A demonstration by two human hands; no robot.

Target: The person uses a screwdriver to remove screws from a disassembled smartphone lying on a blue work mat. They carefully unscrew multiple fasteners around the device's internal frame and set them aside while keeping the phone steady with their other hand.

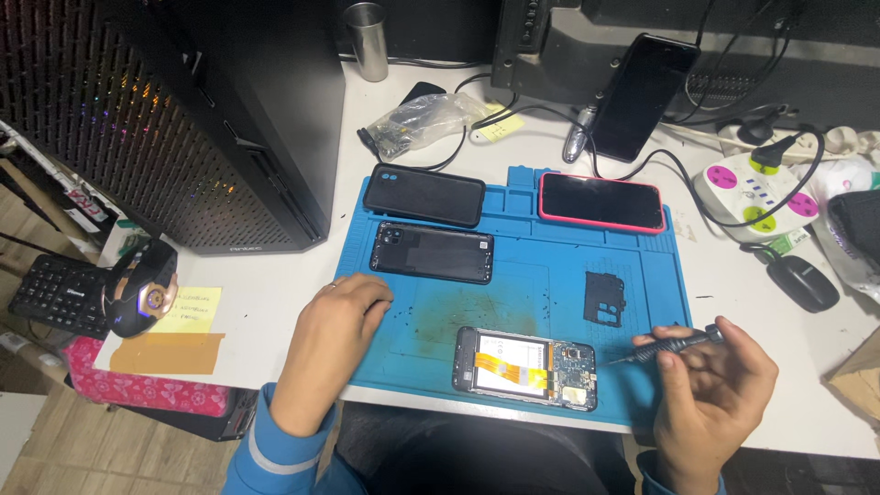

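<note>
Holding a screwdriver (667,346) in your right hand (710,399), fingers pinched round its shaft, tip just beside the opened phone (525,367) on the blue mat (541,275), your left hand (332,330) loosely curled, empty, resting on the mat's left edge, back cover (431,252) beyond it.

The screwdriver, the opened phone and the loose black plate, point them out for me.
screwdriver (674,346), head view, on its dark shaft
opened phone (524,367), head view, on its exposed middle
loose black plate (605,297), head view, on its centre
</note>
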